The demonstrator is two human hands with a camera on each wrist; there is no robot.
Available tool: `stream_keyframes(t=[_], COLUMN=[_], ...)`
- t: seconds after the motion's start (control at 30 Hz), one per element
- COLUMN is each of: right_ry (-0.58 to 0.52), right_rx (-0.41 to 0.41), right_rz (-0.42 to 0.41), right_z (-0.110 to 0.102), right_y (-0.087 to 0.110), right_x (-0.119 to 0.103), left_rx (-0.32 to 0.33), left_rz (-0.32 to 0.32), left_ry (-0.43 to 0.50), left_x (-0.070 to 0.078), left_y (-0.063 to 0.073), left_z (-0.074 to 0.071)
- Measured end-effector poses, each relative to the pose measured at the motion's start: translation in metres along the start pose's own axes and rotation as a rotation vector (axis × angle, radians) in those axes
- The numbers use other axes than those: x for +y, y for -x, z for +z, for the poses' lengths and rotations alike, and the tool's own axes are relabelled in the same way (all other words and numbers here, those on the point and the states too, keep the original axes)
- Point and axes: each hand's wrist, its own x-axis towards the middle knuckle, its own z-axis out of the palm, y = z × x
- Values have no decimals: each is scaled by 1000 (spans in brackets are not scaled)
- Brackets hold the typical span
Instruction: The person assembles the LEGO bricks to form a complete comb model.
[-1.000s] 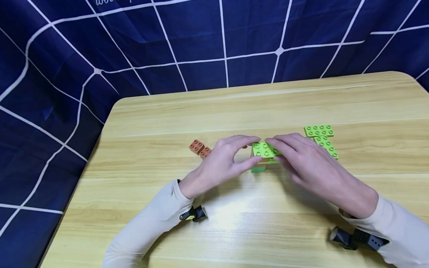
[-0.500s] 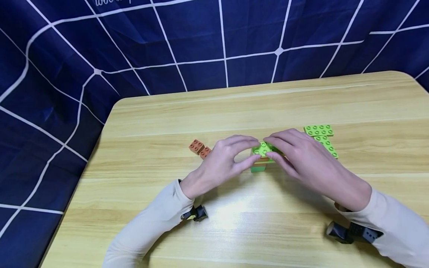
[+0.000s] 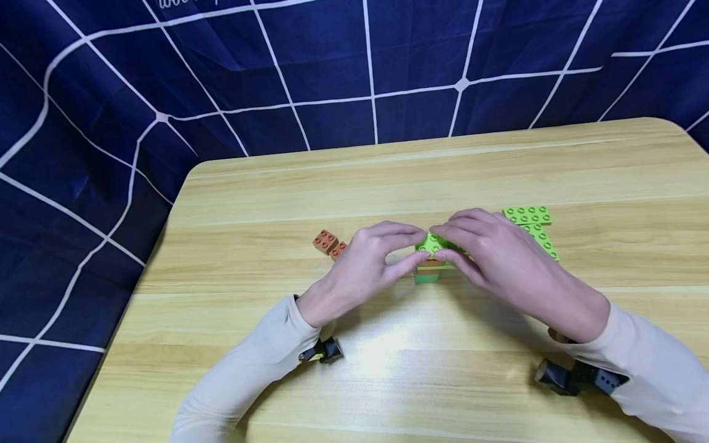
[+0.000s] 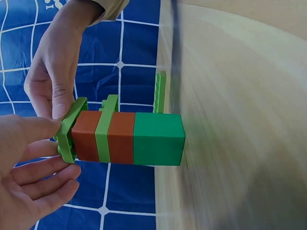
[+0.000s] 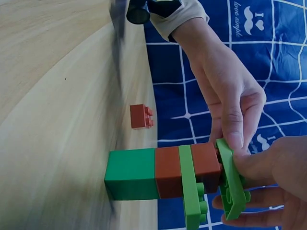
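A small brick tower stands upright on the table: a dark green block at its base, then a reddish-brown brick, a light green plate jutting out to one side, and a second brown brick. On top sits another light green studded plate, tilted against the brick below in the wrist views. My left hand pinches this top plate between thumb and fingers at its left end. From the right, my right hand grips the same plate, covering most of its right part.
Two brown bricks lie left of the tower, one partly behind my left hand. Right of it lie two light green plates, one partly hidden by my right hand. A blue cloth with white lines hangs behind the wooden table.
My right hand has shifted left along the top plate, its thumb coming round to the near edge and covering more studs. The left hand has barely moved.
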Motion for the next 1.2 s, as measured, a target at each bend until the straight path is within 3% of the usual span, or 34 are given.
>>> stream_keyframes(t=[0.3, 0.87, 1.2], right_ry=[25, 10, 7], right_rx=[16, 1, -3], right_rz=[-19, 18, 26], right_z=[-1, -2, 0], right_y=[-2, -1, -2], right_x=[1, -2, -2], left_rx=[-3, -23, -20], left_rz=[29, 40, -9], left_ry=[-5, 17, 29], left_x=[0, -1, -1], left_y=[0, -1, 0], left_z=[0, 1, 2])
